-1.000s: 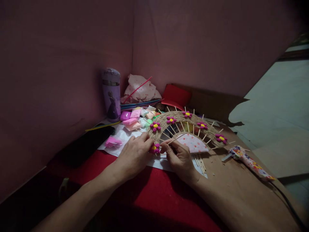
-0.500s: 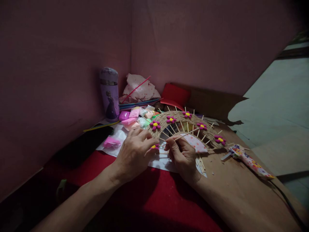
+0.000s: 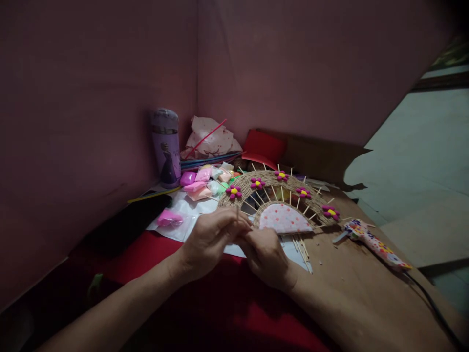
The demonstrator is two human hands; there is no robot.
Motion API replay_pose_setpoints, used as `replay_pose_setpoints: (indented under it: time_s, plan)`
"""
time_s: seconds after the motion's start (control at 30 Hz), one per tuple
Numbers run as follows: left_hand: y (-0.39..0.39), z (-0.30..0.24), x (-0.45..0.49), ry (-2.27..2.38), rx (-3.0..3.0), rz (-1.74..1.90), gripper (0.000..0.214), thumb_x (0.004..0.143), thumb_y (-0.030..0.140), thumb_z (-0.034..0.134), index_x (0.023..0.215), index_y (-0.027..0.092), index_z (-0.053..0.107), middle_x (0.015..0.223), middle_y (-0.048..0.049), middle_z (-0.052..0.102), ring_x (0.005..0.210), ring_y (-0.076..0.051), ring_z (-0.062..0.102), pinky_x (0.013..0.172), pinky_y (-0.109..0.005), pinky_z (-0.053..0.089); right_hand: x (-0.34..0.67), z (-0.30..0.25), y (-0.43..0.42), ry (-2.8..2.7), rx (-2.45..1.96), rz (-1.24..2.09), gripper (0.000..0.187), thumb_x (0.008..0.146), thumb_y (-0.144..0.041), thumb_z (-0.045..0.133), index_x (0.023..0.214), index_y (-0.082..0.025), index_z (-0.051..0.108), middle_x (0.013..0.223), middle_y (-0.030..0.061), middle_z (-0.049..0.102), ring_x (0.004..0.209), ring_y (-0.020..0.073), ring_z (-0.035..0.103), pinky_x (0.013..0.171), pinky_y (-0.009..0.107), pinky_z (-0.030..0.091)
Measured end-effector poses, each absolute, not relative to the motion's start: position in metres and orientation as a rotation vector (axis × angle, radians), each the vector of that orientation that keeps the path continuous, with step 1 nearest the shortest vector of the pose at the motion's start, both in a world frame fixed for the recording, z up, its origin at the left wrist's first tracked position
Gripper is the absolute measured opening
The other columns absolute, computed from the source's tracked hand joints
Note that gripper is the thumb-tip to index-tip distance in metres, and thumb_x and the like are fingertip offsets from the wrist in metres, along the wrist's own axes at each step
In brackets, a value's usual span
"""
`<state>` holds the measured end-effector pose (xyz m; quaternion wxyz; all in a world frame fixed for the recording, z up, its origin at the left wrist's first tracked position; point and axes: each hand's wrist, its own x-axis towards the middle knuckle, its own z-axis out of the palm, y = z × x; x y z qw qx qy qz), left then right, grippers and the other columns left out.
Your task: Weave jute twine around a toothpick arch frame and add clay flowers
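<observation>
My left hand (image 3: 212, 239) and my right hand (image 3: 266, 252) meet in front of a half-round fan-like piece, both with fingers closed. A thin wooden stick (image 3: 237, 213) pokes up just above the left fingers; the rest of it is hidden between the hands. The piece has a twine-wrapped arch (image 3: 269, 180) with sticks radiating through it. Purple clay flowers (image 3: 257, 183) with yellow centres sit along the arch. A dotted white cloth half-circle (image 3: 284, 218) fills its base, just beyond my right hand.
A glue gun (image 3: 379, 247) in flowered wrap lies at the right on brown board, its cord trailing. Loose sticks (image 3: 302, 250) lie below the half-circle. Clay packets (image 3: 198, 190), a purple bottle (image 3: 166, 149) and crumpled pink cloth (image 3: 210, 137) stand toward the wall corner.
My hands have come together and lower, the right turning inward. The stick that lay across my right fingers is now mostly hidden. The cloth half-circle is more exposed.
</observation>
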<state>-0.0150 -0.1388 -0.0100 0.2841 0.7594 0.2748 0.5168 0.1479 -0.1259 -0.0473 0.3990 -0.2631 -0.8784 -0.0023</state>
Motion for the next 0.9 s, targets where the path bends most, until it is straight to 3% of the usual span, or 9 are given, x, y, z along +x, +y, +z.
replay_pose_setpoints:
  time_s: [0.1,0.2,0.3,0.47,0.67,0.9]
  plan:
    - [-0.134,-0.011,-0.019,0.975,1.65,1.584,0.026,0.09,0.033,0.042,0.076,0.017,0.057,0.052,0.0036,0.047,0.047,-0.008,0.043,0.047,-0.021,0.036,0.153,-0.045,-0.125,-2.148,-0.786,0.081,0.015,0.09,-0.02,0.046,0.091,-0.018,0.061,0.076,0.0043,0.07,0.06,0.013,0.062,0.057,0.023,0.041]
    - [-0.127,-0.014,-0.024,1.166,1.632,1.55,0.028,0.087,0.038,0.046,0.072,0.017,0.055,0.048,0.0063,0.036,0.043,-0.007,0.031,0.041,-0.02,0.025,0.159,-0.045,-0.123,-2.144,-0.847,0.017,0.015,0.087,-0.023,0.05,0.091,-0.019,0.064,0.073,0.0029,0.071,0.055,0.0125,0.061,0.055,0.024,0.04]
    - [-0.123,-0.017,-0.029,1.471,1.849,1.502,0.026,0.085,0.035,0.049,0.068,0.016,0.057,0.056,0.0031,0.046,0.051,-0.009,0.04,0.049,-0.021,0.031,0.162,-0.046,-0.122,-2.193,-0.826,-0.088,0.019,0.087,-0.021,0.05,0.098,-0.02,0.066,0.075,0.0027,0.072,0.057,0.013,0.063,0.056,0.024,0.041]
    - [-0.122,-0.018,-0.034,1.824,2.124,1.269,0.019,0.087,0.023,0.042,0.079,0.018,0.059,0.076,-0.0036,0.061,0.069,-0.015,0.054,0.061,-0.026,0.036,0.163,-0.045,-0.124,-2.247,-0.792,-0.197,0.026,0.087,-0.021,0.05,0.107,-0.017,0.066,0.06,0.0011,0.068,0.05,0.0129,0.06,0.052,0.025,0.039]
    - [-0.124,-0.018,-0.033,2.036,2.283,0.749,0.018,0.085,0.017,0.038,0.078,0.02,0.055,0.072,-0.0053,0.063,0.063,-0.02,0.057,0.052,-0.028,0.029,0.163,-0.048,-0.124,-2.261,-0.816,-0.21,0.026,0.087,-0.021,0.05,0.107,-0.017,0.066,0.06,0.0009,0.068,0.048,0.0123,0.058,0.051,0.026,0.037]
    - [-0.121,-0.02,-0.034,1.969,2.303,0.702,0.018,0.084,0.017,0.04,0.08,0.02,0.057,0.074,-0.0065,0.066,0.067,-0.019,0.059,0.053,-0.027,0.032,0.163,-0.049,-0.125,-2.244,-0.859,-0.253,0.027,0.088,-0.021,0.048,0.108,-0.015,0.065,0.057,0.0006,0.065,0.047,0.0125,0.056,0.05,0.026,0.036]
